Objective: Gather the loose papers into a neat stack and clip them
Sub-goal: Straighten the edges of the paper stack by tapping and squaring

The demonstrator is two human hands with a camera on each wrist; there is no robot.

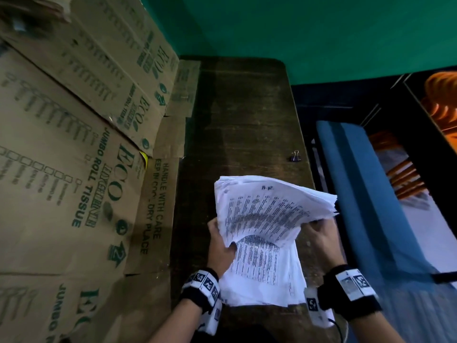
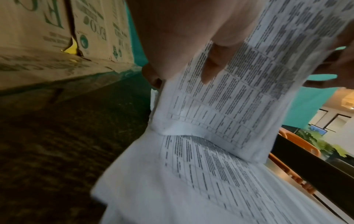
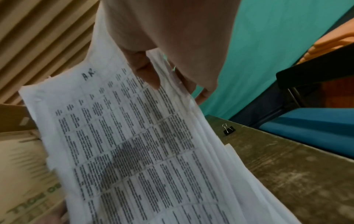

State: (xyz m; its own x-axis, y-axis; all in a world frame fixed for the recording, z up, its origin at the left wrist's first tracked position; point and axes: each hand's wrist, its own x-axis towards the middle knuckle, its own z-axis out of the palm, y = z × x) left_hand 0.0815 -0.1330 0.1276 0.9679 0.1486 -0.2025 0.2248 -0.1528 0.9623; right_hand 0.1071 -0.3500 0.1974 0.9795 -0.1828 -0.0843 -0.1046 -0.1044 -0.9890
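- Left hand (image 1: pixel 220 240) and right hand (image 1: pixel 321 237) each have a grip closed on opposite edges of a lifted sheaf of papers (image 1: pixel 267 209).
- Under the grip, more loose sheets (image 1: pixel 269 276) lie on the counter (image 1: pixel 242 115); gathering looks partly done.
- Beyond the right grip, the binder clip (image 1: pixel 296 156) sits unused.
- Top sheet has handwritten "A.K."; left of the grip, the cartons (image 1: pixel 81 134) read "ECO", "JUMBO ROLL TISSUE" and "HANDLE WITH CARE".

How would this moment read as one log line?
stage: gathering | both hands hold raised papers | more sheets on table | binder clip untouched
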